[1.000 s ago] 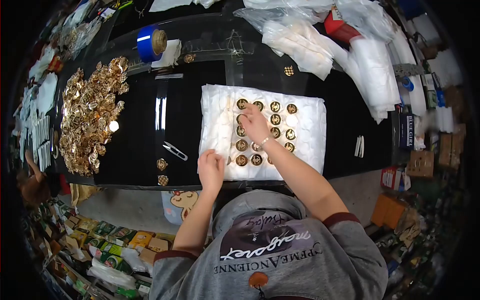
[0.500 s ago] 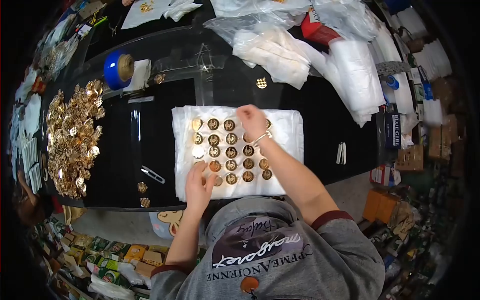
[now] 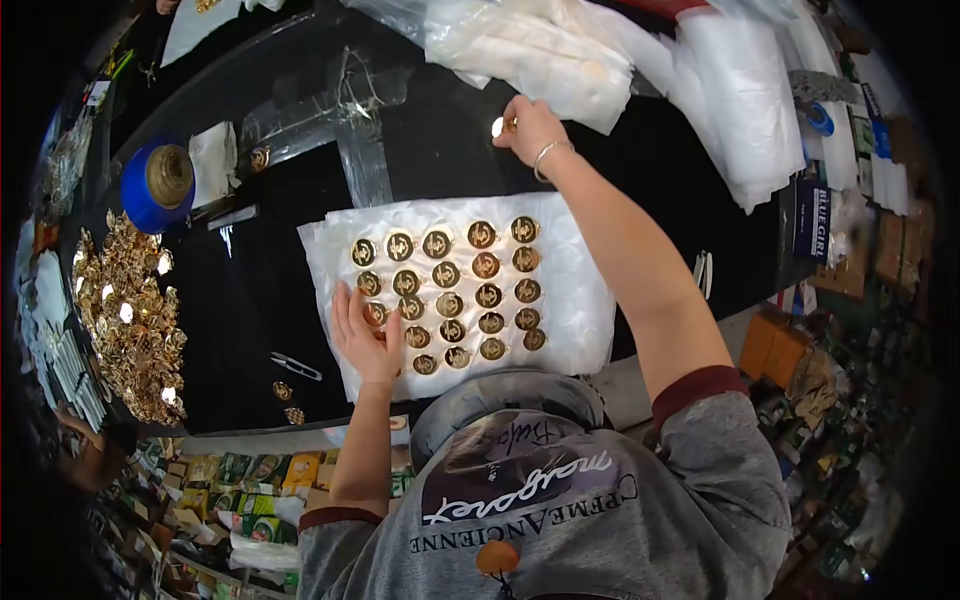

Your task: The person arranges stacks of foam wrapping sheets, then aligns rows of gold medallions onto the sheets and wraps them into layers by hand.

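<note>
Rows of round gold-and-black pieces (image 3: pixel 445 274) lie on a white padded sheet (image 3: pixel 580 300) at the middle of the black table. My left hand (image 3: pixel 366 333) rests over the sheet's left part, fingers apart, touching or covering some pieces. Beyond the sheet's far edge, my right hand (image 3: pixel 530 132) pinches a shiny gold piece (image 3: pixel 508 127) between its fingertips, above the black table. A large heap of gold pieces (image 3: pixel 130 320) lies at the left.
Thread snips (image 3: pixel 297 366) and two loose gold pieces (image 3: pixel 288 402) lie left of the sheet. A blue tape roll (image 3: pixel 158 186) stands farther back. White wrapping rolls (image 3: pixel 735 110) and plastic bags (image 3: pixel 520 50) occupy the far right. At far left, part of another person (image 3: pixel 88 440) shows.
My right hand has moved from over the sheet to beyond its far edge and now grips a gold piece. My left hand stays by the sheet's left side. The view has shifted.
</note>
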{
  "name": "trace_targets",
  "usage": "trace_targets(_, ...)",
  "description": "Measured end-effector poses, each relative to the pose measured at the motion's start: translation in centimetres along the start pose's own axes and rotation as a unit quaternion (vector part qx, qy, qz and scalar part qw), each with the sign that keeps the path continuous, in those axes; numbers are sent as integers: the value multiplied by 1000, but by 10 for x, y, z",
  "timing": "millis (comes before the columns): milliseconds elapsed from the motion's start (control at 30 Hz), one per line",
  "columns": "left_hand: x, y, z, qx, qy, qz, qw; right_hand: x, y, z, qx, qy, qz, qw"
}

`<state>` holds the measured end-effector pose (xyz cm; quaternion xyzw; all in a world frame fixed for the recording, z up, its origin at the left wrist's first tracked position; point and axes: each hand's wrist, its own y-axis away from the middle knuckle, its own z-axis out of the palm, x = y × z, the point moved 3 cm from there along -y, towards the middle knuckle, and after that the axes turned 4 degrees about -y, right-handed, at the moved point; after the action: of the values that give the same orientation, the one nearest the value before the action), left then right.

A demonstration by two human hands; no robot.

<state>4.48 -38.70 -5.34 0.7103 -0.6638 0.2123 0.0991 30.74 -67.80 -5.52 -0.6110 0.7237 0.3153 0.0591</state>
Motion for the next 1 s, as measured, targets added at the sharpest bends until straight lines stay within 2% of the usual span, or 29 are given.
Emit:
trace_targets(100,2,-3,2,12,9,3,1000,1,-4,-5,-35,-22,-6,999)
trace_targets(200,-1,-1,2,11,5,2,1000,9,18,-8,-3,-91,5,996)
trace_targets(300,-1,2,4,17,7,2,1000,28,79,-9,46,-328,-34,943)
trace_targets(367,-1,2,3,29,0,10,1000,66,140,10,24,-329,-30,944)
trace_targets(467,1,2,4,41,-2,31,999,96,260,46,-81,-409,122,901)
trace_targets(533,1,2,5,43,-6,31,999,98,317,69,-79,-448,155,877)
trace_targets(633,-2,5,4,48,-15,37,998,103,352,99,-54,-468,157,868)
trace_targets(767,-4,5,7,46,-2,42,998,99,355,109,11,-469,144,871)
trace_targets(833,-5,6,8,38,-8,45,998,92,353,97,43,-289,57,955)
trace_targets(867,-4,6,7,48,-3,52,997,89,351,91,55,-289,51,954)
trace_targets(900,-5,6,7,33,0,43,999,83,350,83,68,-199,21,977)
trace_targets(967,-5,5,5,11,20,29,999,78,343,67,72,-104,5,992)
trace_targets(1000,-5,6,3,13,28,19,999,78,334,58,74,-104,10,992)
